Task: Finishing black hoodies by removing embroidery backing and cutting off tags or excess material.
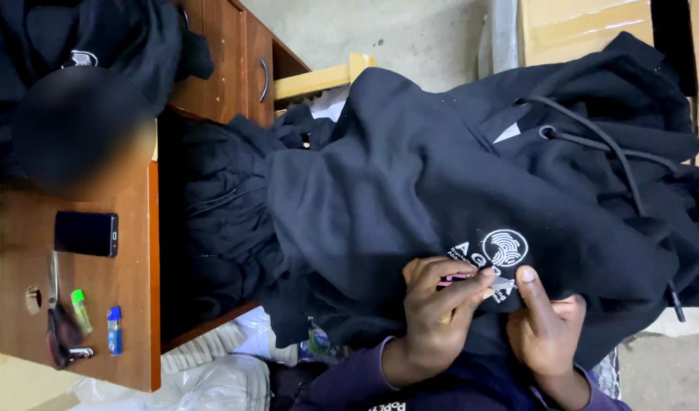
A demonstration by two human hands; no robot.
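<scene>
Both hands, L [437, 320] & R [543, 327], pinch black hoodie [410, 175] w/ white round logo [504, 247]

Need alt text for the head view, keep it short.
Two hands, left hand and right hand, press on the white printed logo of a black hoodie. Beside it, a wooden desk holds a phone, scissors and two lighters.
</scene>
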